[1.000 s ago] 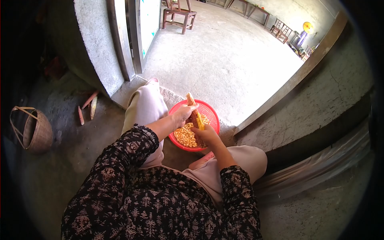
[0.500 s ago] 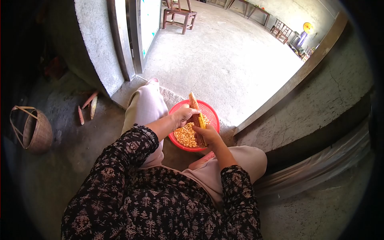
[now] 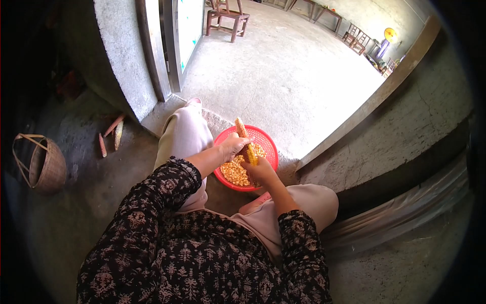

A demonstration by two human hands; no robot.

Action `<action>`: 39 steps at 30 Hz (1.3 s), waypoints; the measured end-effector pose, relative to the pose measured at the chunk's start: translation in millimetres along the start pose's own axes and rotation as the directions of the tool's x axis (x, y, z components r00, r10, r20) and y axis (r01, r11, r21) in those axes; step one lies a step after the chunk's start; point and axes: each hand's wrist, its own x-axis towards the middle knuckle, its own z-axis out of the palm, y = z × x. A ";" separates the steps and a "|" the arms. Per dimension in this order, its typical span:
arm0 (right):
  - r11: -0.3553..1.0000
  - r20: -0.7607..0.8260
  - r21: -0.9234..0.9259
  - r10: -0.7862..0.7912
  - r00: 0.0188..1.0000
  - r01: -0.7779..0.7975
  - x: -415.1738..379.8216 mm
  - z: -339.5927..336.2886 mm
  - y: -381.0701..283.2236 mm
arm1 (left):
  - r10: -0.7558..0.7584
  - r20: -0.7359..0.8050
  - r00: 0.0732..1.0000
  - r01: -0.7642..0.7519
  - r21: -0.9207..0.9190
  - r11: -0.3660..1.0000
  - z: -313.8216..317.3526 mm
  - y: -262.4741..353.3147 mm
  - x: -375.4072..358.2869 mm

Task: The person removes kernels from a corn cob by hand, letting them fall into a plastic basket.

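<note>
An ear of corn [image 3: 250, 153] slants over a red plastic basket [image 3: 272, 147], yellow kernels on its middle and a paler upper end sticking up past my fingers. My left hand [image 3: 235, 145] is closed round its upper part, thumb laid across it. Lower down, my right hand [image 3: 261, 173] is wrapped against the corn, its fingers partly hiding the lower end. Loose corn kernels [image 3: 235, 172] cover the bottom of the basket, which sits between my legs.
On the floor at left lie several cobs [image 3: 118, 136] near a woven handled basket [image 3: 50, 164]. A door frame [image 3: 174, 61] and a wall [image 3: 385, 142] flank the doorway. A wooden chair [image 3: 228, 20] stands beyond.
My right hand has shifted slightly up and left along the corn, covering more of its lower end. The corn's upper tip has tilted a little to the left.
</note>
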 end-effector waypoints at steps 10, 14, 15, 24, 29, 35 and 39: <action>0.892 0.140 0.425 0.106 0.985 -0.156 -3.0 -7.2 -3.9 | -0.093 0.108 0.990 0.104 -0.104 0.989 5.1 15.7 -12.8; 0.880 0.150 0.443 0.116 0.982 -0.171 -2.8 -7.8 -4.3 | -0.066 0.112 0.992 0.078 -0.105 0.991 6.8 17.1 -16.0; 0.880 0.150 0.443 0.116 0.982 -0.171 -2.4 -7.9 -3.4 | -0.066 0.112 0.992 0.078 -0.105 0.991 6.2 16.3 -15.2; 0.947 0.074 0.304 0.087 0.994 -0.105 -2.0 -4.3 -1.7 | 0.020 0.120 0.993 -0.006 -0.117 0.993 3.9 5.7 -7.5; 0.999 -0.006 -0.011 -0.042 0.999 0.042 -0.4 0.8 3.2 | 0.011 0.079 0.997 -0.008 -0.042 0.999 0.1 -2.2 -2.0; 0.991 0.023 0.135 -0.024 0.999 0.020 3.1 -0.2 6.5 | -0.028 0.022 0.999 0.029 -0.041 0.999 4.6 3.4 -6.2; 0.964 0.059 0.262 0.029 0.998 -0.044 -0.9 -3.7 -0.3 | -0.059 0.049 0.997 0.063 -0.078 0.995 9.6 15.0 -17.9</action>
